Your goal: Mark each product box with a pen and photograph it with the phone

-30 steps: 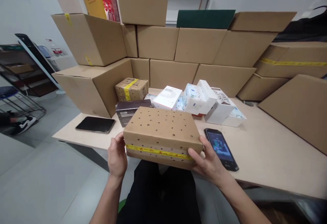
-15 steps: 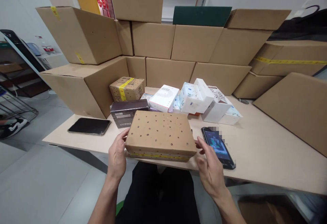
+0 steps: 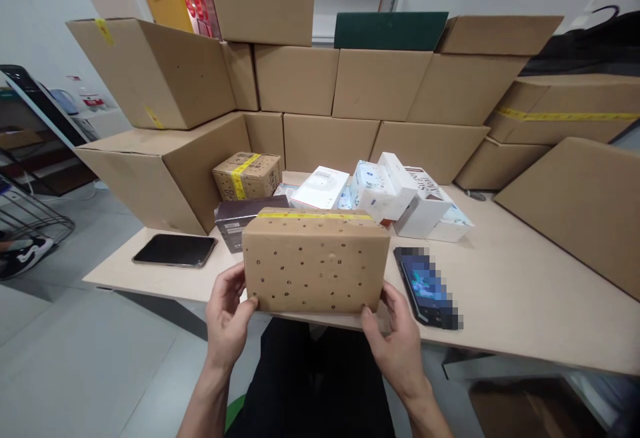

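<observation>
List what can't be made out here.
All head view:
Held box: far side, inside; its near faces hide them.
Left hand, right hand: some fingertips, behind held box.
Dark box: lower right, behind held box.
Right phone: right edge, pixelated.
Top carton: top, cut by picture edge.

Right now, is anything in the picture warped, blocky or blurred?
Head view: coarse pixel blocks cover the right edge of the lit phone; head view: the upper left carton looks stretched, probably by the lens; the dotted box there looks fairly sharp.
</observation>
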`<action>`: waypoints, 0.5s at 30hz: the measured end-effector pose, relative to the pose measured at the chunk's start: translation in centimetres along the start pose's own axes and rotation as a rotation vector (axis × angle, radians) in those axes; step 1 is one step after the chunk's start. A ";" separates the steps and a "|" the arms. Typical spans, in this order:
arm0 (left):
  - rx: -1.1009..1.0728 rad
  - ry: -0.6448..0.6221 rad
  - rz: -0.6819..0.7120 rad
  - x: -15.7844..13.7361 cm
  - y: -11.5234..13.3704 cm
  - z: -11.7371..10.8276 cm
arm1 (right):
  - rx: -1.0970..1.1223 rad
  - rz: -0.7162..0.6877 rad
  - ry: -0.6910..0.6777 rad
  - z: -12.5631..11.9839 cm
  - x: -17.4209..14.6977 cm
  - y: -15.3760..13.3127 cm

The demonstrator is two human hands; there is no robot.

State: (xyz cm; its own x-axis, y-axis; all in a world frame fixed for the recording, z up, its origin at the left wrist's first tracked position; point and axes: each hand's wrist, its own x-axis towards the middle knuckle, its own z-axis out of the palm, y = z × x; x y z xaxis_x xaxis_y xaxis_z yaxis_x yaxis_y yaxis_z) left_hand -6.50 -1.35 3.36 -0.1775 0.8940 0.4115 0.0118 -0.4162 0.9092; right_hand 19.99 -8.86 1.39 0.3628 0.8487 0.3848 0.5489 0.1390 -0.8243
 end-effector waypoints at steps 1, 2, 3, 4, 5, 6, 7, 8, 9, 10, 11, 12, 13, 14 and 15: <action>0.003 0.002 -0.018 0.0 -0.3 0.1 | 0.006 0.023 -0.004 0.2 -0.1 0.4; 0.006 0.004 -0.032 -0.1 -0.6 0.2 | 0.018 0.050 -0.013 0.4 -0.2 0.7; 0.007 0.005 -0.038 -0.1 -0.8 0.2 | 0.034 0.078 -0.023 0.6 -0.3 1.0; 0.004 0.003 -0.034 0.0 -0.9 0.3 | 0.051 0.105 -0.033 0.7 -0.4 1.1; -0.002 0.000 -0.025 0.0 -1.0 0.3 | 0.064 0.131 -0.039 0.7 -0.5 1.3; -0.010 0.000 -0.014 0.0 -1.0 0.3 | 0.075 0.154 -0.045 0.7 -0.7 1.3; -0.014 -0.001 -0.005 0.0 -0.9 0.3 | 0.079 0.174 -0.054 0.7 -0.7 1.3; -0.013 -0.001 0.001 0.1 -0.8 0.4 | 0.081 0.188 -0.063 0.6 -0.8 1.3; -0.006 0.002 0.004 0.1 -0.7 0.4 | 0.080 0.195 -0.072 0.5 -0.9 1.2; 0.008 0.009 0.006 0.1 -0.5 0.5 | 0.080 0.193 -0.081 0.4 -0.9 1.1; 0.029 0.022 0.006 0.2 -0.4 0.6 | 0.082 0.184 -0.088 0.3 -0.9 1.1; 0.055 0.039 0.005 0.2 -0.2 0.7 | 0.085 0.170 -0.094 0.2 -1.0 1.1; 0.083 0.059 0.004 0.3 -0.1 0.8 | 0.091 0.154 -0.096 0.1 -1.0 1.0; 0.113 0.077 0.003 0.3 0.1 0.9 | 0.099 0.138 -0.098 0.0 -1.0 1.0; 0.137 0.089 0.004 0.4 0.2 1.0 | 0.107 0.124 -0.100 0.0 -1.0 1.0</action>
State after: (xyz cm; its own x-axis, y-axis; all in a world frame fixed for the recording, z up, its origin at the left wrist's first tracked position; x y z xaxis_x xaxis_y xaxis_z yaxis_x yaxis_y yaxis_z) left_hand -5.56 -0.94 3.79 -0.2638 0.8714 0.4137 0.1461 -0.3879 0.9101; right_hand 20.20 -9.61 0.15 0.3435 0.9083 0.2389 0.4194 0.0792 -0.9043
